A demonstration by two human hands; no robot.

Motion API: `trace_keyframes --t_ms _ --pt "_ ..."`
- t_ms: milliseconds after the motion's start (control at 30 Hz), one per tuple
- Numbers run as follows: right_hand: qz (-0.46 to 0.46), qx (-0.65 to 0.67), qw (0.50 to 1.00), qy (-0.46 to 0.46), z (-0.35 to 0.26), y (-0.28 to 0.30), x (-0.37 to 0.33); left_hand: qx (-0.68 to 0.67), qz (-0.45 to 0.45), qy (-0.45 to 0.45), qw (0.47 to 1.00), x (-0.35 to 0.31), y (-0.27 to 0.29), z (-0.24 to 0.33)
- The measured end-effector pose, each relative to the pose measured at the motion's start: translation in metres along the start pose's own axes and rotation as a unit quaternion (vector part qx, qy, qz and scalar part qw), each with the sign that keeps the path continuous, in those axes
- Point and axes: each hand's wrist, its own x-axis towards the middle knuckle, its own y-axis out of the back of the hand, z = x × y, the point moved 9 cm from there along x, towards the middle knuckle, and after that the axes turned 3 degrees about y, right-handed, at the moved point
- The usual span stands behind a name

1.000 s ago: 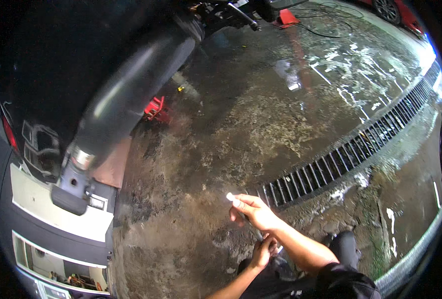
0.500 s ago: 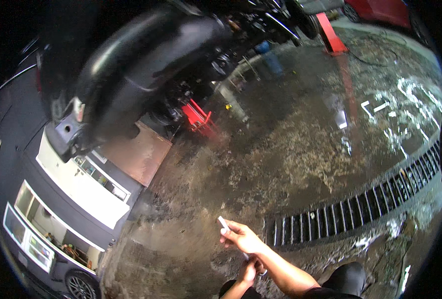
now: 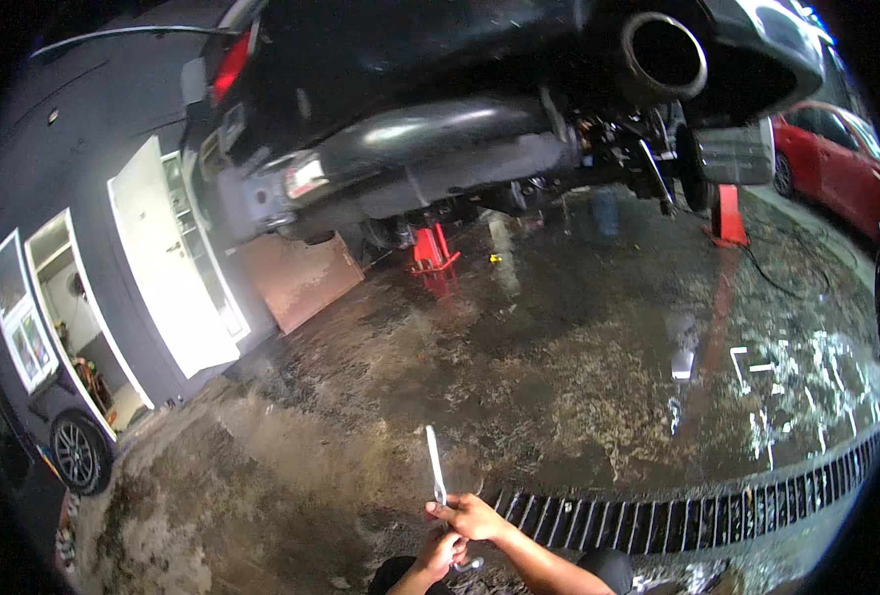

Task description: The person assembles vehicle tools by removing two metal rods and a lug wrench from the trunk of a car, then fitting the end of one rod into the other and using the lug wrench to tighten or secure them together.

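Observation:
My right hand [image 3: 472,518] is closed around a slim silver wrench [image 3: 434,459], its shaft sticking up and away from my fingers. Just below and touching it, my left hand [image 3: 436,555] is also closed. A curved metal end [image 3: 469,564] pokes out beneath the left hand; whether it belongs to the same wrench or a second one, I cannot tell. Both hands are low in front of me, above the wet floor [image 3: 360,446]. Beyond them, the rear of a dark raised car [image 3: 440,169] hangs overhead, with a round exhaust tip [image 3: 664,57] at its right.
A slotted drain grate [image 3: 648,523] crosses the floor at right. Red lift feet [image 3: 727,216] and a red stand [image 3: 432,250] are under the car. A brown board [image 3: 301,280] leans by an open white door [image 3: 167,258]. A red car [image 3: 828,159] is parked far right.
My view has tilted up and levelled, so more of the raised car shows. The wrench in my right hand now points more upright, with more of its shaft showing. Both hands stay together.

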Motion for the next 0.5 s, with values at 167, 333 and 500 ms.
trace_keyframes --t_ms 167,333,500 --pt "0.02 0.047 0.997 0.058 0.026 -0.009 -0.006 0.056 0.029 0.003 0.998 -0.029 -0.023 0.006" --pt "-0.052 0.036 0.998 0.013 0.041 -0.01 -0.026 0.058 0.067 0.04 0.995 -0.036 -0.02 -0.007" --pt "-0.117 -0.019 0.993 0.026 0.05 -0.009 -0.031 -0.03 0.033 0.032 0.999 -0.05 -0.019 0.018"
